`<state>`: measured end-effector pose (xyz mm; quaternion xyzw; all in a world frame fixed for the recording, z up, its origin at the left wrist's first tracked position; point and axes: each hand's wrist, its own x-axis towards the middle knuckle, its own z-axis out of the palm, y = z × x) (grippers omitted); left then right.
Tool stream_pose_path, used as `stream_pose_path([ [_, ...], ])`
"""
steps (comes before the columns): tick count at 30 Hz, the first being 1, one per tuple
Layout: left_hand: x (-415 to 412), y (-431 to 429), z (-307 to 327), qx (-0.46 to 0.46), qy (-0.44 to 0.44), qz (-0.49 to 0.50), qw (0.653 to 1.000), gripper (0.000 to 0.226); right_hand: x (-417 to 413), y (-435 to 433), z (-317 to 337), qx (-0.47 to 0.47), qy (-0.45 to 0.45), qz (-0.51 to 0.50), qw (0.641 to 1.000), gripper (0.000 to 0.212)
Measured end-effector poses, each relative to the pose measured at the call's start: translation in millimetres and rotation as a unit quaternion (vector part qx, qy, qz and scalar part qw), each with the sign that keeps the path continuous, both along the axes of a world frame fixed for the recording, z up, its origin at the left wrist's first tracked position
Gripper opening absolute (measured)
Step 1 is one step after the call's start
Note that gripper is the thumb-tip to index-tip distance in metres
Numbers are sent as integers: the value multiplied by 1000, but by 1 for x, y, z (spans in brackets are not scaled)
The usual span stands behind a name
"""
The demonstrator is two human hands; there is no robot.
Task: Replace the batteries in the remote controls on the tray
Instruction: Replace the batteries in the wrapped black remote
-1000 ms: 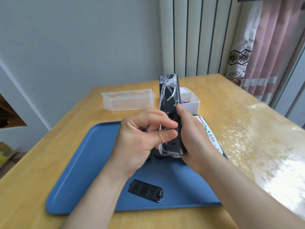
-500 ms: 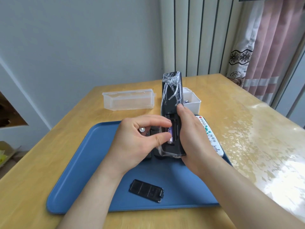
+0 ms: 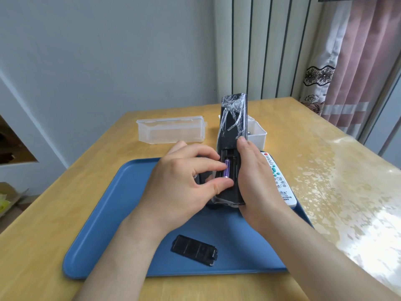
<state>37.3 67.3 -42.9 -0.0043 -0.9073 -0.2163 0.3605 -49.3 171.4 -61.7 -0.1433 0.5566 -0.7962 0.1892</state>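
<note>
Battery (image 3: 226,170), purple, sits pinched by our left hand (image 3: 180,187) inside the black remote (image 3: 233,120) our right hand (image 3: 256,183) clasps; cover (image 3: 194,249) lies at the tray's (image 3: 97,235) six o'clock

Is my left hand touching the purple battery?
Touching. The head view shows the left hand pinching the purple battery between index finger and thumb, inside the black remote.
</note>
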Motion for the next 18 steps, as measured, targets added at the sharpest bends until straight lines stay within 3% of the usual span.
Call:
stream_pose_path([
  [7,-6,12,-5,105,-45,34,993,29,1,-4,-1,0,50,-29,998,28],
  [10,-7,11,-4,250,-75,10,965,43,6,-7,-4,16,89,-36,995,28],
  [15,-14,19,-9,339,-69,20,938,40,9,-8,-5,21,99,-28,994,26],
  [18,-14,20,-7,421,-74,2,904,35,8,-6,-2,24,57,7,998,23],
])
